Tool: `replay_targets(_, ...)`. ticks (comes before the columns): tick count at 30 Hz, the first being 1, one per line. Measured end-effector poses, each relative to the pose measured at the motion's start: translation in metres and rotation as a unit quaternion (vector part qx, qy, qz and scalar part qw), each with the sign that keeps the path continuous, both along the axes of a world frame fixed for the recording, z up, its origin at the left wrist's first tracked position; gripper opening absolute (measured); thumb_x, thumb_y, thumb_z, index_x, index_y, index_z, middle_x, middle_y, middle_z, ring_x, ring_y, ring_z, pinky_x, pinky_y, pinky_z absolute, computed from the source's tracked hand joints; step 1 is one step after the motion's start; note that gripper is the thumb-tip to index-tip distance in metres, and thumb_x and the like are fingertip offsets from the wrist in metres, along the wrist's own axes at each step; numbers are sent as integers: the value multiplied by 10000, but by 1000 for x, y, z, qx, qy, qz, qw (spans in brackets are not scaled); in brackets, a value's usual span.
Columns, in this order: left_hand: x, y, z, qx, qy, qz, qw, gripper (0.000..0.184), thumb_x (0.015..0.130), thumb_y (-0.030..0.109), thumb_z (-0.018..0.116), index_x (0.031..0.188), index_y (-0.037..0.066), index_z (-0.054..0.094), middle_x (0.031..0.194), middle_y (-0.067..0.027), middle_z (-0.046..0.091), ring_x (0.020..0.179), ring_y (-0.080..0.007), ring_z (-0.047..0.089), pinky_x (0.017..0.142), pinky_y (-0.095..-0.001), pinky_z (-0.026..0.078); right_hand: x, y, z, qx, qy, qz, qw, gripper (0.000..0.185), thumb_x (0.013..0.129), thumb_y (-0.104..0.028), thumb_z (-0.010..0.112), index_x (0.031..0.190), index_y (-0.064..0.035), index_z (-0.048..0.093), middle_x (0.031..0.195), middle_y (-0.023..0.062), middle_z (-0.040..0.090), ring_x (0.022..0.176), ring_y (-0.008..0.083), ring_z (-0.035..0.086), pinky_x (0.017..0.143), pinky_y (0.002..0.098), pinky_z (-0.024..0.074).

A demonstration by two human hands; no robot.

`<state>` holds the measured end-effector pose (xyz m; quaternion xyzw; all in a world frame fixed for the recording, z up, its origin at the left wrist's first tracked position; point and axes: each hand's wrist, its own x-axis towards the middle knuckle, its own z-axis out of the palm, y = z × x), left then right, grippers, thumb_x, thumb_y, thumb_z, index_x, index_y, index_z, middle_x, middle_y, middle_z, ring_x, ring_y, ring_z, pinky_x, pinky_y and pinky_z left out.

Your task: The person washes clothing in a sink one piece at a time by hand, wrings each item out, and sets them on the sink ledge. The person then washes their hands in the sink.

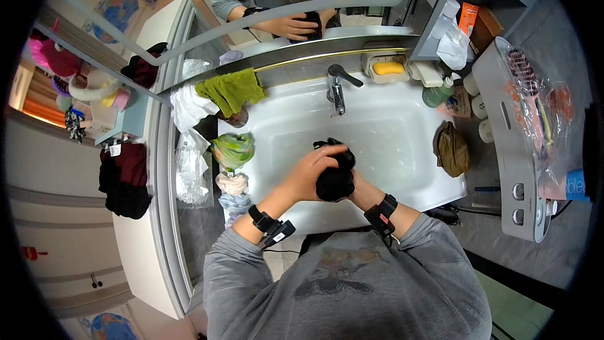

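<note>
Over the white sink [428, 173] my two hands hold a bunched black cloth [336, 179]. My left hand [308, 173] wraps round its left side, with the fingers over the top. At its lower right is my right hand [357, 190], whose fingers are mostly hidden behind the cloth. Clear water lies in the basin. The faucet [338, 91] stands at the back of the sink, and no stream shows from it.
Bunched green [233, 151], pink [232, 184] and blue cloths line the left rim. A green towel [233, 92] hangs behind them. At right lie a brown cloth [452, 150], bottles and a grey-white organizer [513, 170]. Yellow soap [388, 68] sits behind the sink.
</note>
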<state>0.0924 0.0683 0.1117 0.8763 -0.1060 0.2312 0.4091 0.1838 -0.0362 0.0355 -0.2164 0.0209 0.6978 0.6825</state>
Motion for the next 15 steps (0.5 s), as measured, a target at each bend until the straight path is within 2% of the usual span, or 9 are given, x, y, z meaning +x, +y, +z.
replay_targets(1, 1, -2, -6, -38, -6, -6, 999, 542, 530, 260, 748, 948, 67, 462, 1063, -161, 505, 964, -323, 497, 859, -393, 384, -1, -1, 2, 19, 67, 12, 998, 293, 852, -297, 417, 1020, -71, 498, 917, 75, 566, 765, 174, 587, 639, 290, 517)
replay_targets(2, -2, -6, -11, -29, -18, 37, 999, 444, 572, 199, 710, 930, 54, 492, 907, -116, 565, 829, -271, 550, 800, -341, 422, -2, -5, 5, -49, -43, -17, 998, 269, 852, -291, 422, 997, -79, 504, 910, 63, 561, 782, 168, 578, 669, 281, 505)
replay_targets(5, -7, -23, -15, -155, -5, 142, 978, 318, 638, 147, 647, 909, 45, 515, 900, -111, 561, 826, -243, 547, 795, -311, 420, -10, -5, 9, -98, -27, -83, 991, 279, 857, -306, 415, 1002, -84, 503, 920, 60, 556, 810, 170, 564, 699, 286, 490)
replay_targets(6, -7, -27, -18, -155, -6, 140, 978, 318, 638, 147, 647, 909, 45, 515, 900, -111, 561, 826, -243, 547, 795, -311, 420, -8, -6, 14, -68, -55, -136, 987, 272, 827, -273, 470, 1010, -74, 496, 928, 64, 549, 837, 171, 549, 716, 291, 473)
replay_targets(8, -6, -32, -33, -434, -36, 338, 835, 269, 711, 191, 560, 930, 40, 521, 917, -92, 557, 829, -216, 544, 765, -317, 429, -6, -6, 23, -115, -108, -161, 974, 273, 800, -243, 504, 1006, -65, 493, 919, 65, 546, 831, 169, 546, 716, 290, 467)
replay_targets(9, -4, -32, -53, -559, -31, 341, 756, 250, 771, 235, 487, 930, 48, 530, 931, -79, 553, 838, -201, 547, 752, -318, 442, -5, -6, 25, -162, -158, -183, 957, 282, 773, -213, 538, 1002, -57, 489, 910, 65, 543, 825, 167, 542, 715, 290, 462)
replay_targets(11, -2, -30, -61, -717, 7, 291, 633, 288, 784, 280, 485, 948, 47, 526, 943, -93, 554, 844, -203, 555, 747, -326, 455, 3, -5, 9, -121, -210, -198, 950, 311, 730, -129, 554, 1013, -24, 476, 923, 67, 537, 831, 149, 530, 739, 279, 442)
replay_targets(13, 0, -22, -68, -747, 63, 259, 609, 311, 791, 304, 474, 961, 48, 520, 948, -94, 555, 844, -204, 558, 750, -331, 458, 9, -6, 4, -45, -450, -197, 870, 357, 731, -107, 538, 1060, 0, 448, 955, 70, 532, 846, 139, 517, 768, 272, 422)
replay_targets(15, 4, -15, -66, -773, 121, 221, 582, 334, 798, 328, 462, 973, 49, 515, 953, -94, 556, 845, -205, 561, 753, -336, 462, 19, -9, 9, -6, -506, -168, 846, 376, 726, -102, 533, 1074, 5, 438, 972, 71, 528, 862, 137, 512, 778, 274, 415)
